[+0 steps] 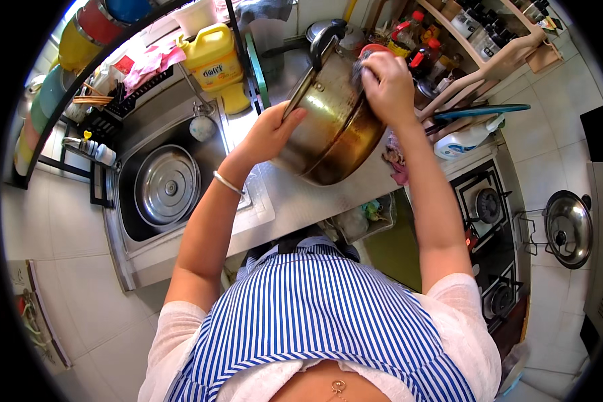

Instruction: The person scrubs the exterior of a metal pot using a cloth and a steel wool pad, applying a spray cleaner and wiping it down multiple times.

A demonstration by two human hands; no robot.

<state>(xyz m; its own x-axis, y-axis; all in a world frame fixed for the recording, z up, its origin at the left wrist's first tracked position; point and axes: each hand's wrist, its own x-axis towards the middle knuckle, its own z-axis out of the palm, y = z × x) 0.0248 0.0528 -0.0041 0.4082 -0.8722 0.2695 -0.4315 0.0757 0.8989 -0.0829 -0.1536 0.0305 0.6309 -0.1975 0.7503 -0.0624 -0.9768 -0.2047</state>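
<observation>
A large stainless steel pot (331, 125) with brown burnt stains is tilted on its side above the metal counter (306, 201). My left hand (274, 133) grips the pot's rim or the handle beside it, thumb on the outer wall. Another black handle (326, 42) stands out at the pot's upper end. My right hand (389, 88) is closed around a dark grey scouring pad (358, 73), pressed to the pot's outer side near its far edge. The inside of the pot is turned out of view.
Left is a sink (125, 211) holding a round metal lid (167, 185). A yellow detergent jug (213, 63) stands behind it. Seasoning bottles (427, 55) and a white bottle (467, 138) crowd the right, near a gas stove (487, 206). A bin (377, 216) sits below the counter edge.
</observation>
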